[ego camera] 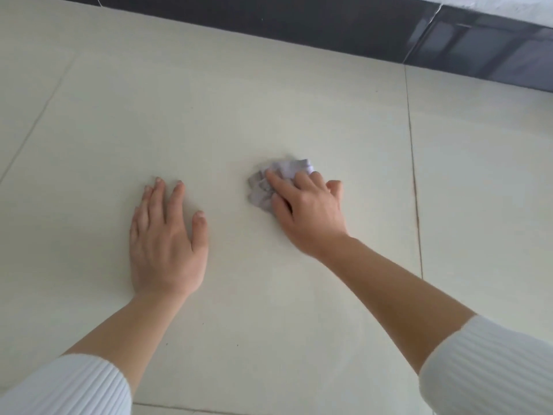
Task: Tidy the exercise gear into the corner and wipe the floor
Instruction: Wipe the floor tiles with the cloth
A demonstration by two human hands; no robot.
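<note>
A crumpled pale lilac cloth (287,170) lies pressed on the cream tiled floor (209,115), near the middle of the view. My right hand (308,209) covers its near side and grips it, fingers curled over the fabric. To the left, my left hand (169,238) rests flat on the floor with fingers spread and nothing in it. Both forearms are bare below white ribbed sleeves. No exercise gear is in view.
A dark glossy skirting band (329,31) runs along the wall at the top, from upper left to the right edge. Tile joints cross the floor, one dark line (414,181) just right of the cloth.
</note>
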